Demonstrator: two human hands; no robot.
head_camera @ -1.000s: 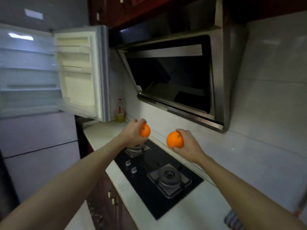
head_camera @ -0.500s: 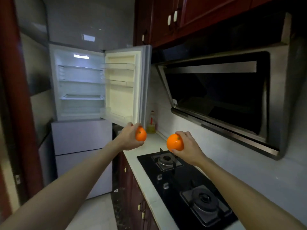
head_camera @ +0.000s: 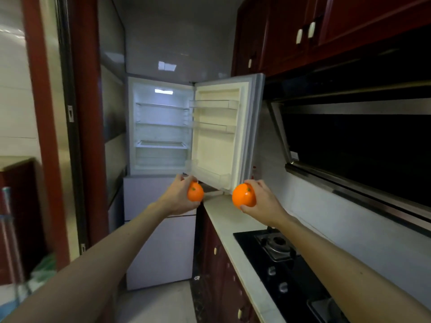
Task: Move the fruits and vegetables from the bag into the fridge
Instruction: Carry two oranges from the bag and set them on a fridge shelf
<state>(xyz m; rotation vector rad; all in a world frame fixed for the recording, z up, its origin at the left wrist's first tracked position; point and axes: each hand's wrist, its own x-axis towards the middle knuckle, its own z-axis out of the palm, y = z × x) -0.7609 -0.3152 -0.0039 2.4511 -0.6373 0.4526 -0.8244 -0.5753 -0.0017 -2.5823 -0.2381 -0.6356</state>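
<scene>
My left hand point(head_camera: 178, 198) grips a small orange point(head_camera: 195, 191), held out in front of me just below the fridge's open upper compartment. My right hand point(head_camera: 264, 202) grips a second, slightly larger orange point(head_camera: 243, 195) over the counter's far end. The white fridge point(head_camera: 161, 134) stands straight ahead with its upper door point(head_camera: 221, 136) swung open to the right. Its lit shelves and door racks look bare. Both oranges are apart from the fridge. The bag is out of view.
A white counter point(head_camera: 235, 243) with a black gas hob point(head_camera: 291, 264) runs along the right, under a range hood point(head_camera: 363, 145) and dark red wall cabinets point(head_camera: 303, 31). A red door frame point(head_camera: 86, 113) stands at the left. Floor space lies between me and the fridge.
The view has swung left and nearer, so the fridge is now straight ahead. Both hands keep their oranges and have shifted from above the hob to the counter's far end.
</scene>
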